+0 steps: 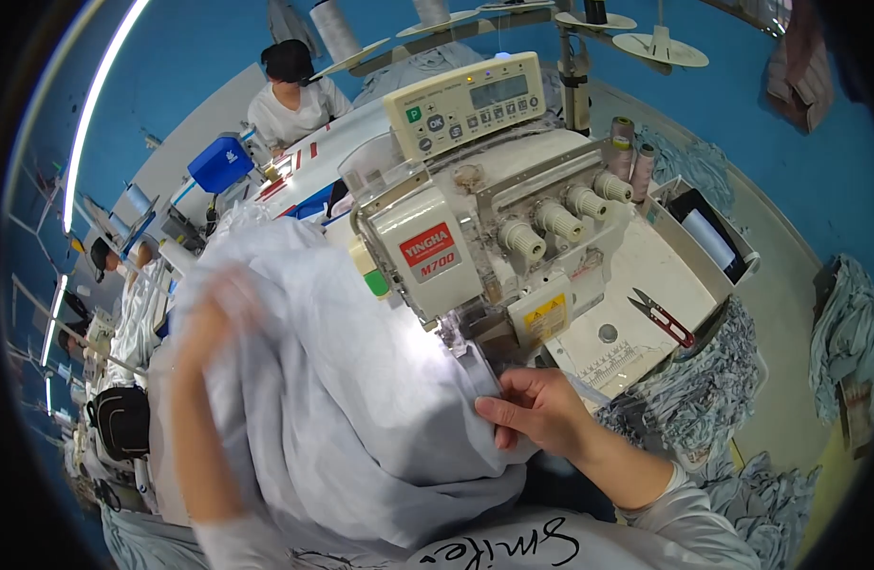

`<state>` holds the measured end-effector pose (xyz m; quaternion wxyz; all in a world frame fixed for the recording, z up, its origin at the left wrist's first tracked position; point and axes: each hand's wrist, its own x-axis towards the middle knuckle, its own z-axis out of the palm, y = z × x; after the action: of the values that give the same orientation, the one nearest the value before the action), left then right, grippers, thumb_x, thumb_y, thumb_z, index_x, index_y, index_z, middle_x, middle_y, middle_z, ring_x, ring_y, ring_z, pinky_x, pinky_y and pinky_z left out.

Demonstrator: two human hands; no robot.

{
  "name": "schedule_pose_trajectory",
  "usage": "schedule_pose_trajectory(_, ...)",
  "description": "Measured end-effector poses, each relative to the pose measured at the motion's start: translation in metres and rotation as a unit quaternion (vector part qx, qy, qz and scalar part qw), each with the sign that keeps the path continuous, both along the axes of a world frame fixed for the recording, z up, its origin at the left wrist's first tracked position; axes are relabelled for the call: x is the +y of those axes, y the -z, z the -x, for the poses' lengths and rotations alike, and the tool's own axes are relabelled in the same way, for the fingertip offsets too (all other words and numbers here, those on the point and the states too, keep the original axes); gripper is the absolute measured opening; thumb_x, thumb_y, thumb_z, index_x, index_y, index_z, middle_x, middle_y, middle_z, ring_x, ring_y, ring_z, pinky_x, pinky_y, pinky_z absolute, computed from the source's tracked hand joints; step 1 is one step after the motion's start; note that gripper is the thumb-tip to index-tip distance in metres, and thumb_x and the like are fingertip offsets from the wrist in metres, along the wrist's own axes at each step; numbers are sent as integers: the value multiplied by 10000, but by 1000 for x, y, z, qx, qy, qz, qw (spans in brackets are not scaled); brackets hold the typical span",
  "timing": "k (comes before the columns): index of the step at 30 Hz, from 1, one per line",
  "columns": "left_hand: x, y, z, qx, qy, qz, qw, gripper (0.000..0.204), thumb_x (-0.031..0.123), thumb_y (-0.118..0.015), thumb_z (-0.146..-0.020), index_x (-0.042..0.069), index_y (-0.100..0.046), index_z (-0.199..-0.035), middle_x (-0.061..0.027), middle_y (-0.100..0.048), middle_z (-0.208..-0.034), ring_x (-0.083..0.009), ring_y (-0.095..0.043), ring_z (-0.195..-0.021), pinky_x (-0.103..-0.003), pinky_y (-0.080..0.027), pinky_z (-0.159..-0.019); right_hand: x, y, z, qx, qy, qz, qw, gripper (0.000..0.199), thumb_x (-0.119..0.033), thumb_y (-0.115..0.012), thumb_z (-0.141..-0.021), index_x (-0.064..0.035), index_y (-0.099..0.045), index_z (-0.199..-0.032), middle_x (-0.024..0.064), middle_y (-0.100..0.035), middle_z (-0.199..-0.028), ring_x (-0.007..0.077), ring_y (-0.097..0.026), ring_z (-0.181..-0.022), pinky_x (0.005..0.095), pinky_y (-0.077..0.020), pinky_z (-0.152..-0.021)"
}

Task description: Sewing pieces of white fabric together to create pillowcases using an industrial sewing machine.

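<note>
A large piece of pale grey-blue fabric (332, 380) lies bunched in front of an overlock sewing machine (437, 237). One edge of it runs up to the lit needle area (451, 337). Just below the presser foot, my right hand (536, 408) pinches that edge between thumb and fingers. On the far left of the cloth is my left hand (230, 304), smeared by motion, so its fingers cannot be made out. It is over the upper folds of the fabric, apart from the machine head.
Red-handled thread snips (663, 316) lie on the machine's bed at right. Thread cones (622, 142) stand behind them. A box (707, 233) sits at the right edge. Fabric scraps (703, 380) are heaped below. A person in white (294, 104) sits beyond, near a blue machine motor (220, 163).
</note>
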<state>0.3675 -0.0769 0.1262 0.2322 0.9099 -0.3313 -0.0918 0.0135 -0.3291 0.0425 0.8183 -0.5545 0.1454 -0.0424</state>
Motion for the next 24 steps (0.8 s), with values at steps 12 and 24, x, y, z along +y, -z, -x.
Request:
schedule_pose_trajectory(12, 4, 54, 136, -233, -161, 250, 926, 52, 22, -567, -817, -1, -556, -863, -29, -522, -688, -136, -483, -629, -275, -392, -590, 7, -1, -3, -25, -17, -25, 999, 210, -190, -647, -858, -32, -562, -749, 12, -584, -592, 55, -551, -491, 185, -434, -440)
schedule_pose_trajectory(24, -15, -18, 38, -405, -137, 275, 861, 112, 109, -604, -835, 9, -568, -870, -97, -573, -716, -195, -533, -622, -296, -418, -602, 6, -8, -1, -18, 2, -38, 999, 201, -169, -692, -818, -34, -571, -731, -2, -560, -580, 43, -499, -423, 173, -368, -386)
